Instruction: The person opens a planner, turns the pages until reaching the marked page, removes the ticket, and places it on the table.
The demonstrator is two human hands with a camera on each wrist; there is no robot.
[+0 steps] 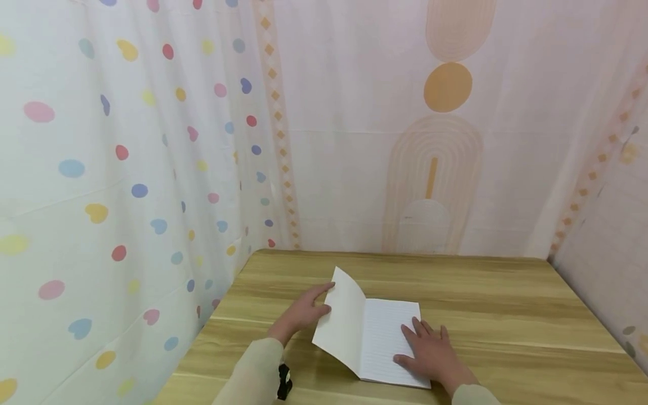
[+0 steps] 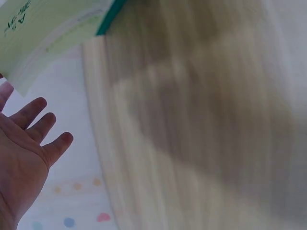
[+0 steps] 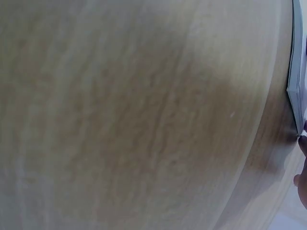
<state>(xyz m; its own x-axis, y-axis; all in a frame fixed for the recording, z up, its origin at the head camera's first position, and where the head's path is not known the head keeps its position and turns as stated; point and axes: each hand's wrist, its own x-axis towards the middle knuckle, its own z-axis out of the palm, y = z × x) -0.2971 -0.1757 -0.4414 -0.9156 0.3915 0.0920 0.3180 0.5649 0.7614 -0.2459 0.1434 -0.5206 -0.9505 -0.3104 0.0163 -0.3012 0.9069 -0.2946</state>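
An opened notebook (image 1: 388,337) with lined pages lies on the wooden table. Its blank cover (image 1: 344,318) stands raised and tilted on the left side. My left hand (image 1: 302,312) touches the cover's outer edge with the index finger and thumb, which are apart. In the left wrist view, the other fingers (image 2: 53,147) are extended below the pale green outer cover (image 2: 53,36), which bears dark print. My right hand (image 1: 430,351) rests on the lined page, fingers spread. Only a few fingertips and the notebook's edge (image 3: 296,91) show in the right wrist view.
The wooden table (image 1: 486,298) extends around the notebook. A small black object (image 1: 284,382) is beside the left forearm. Behind stands a pale patterned curtain (image 1: 344,169); a dotted curtain (image 1: 162,146) hangs along the left.
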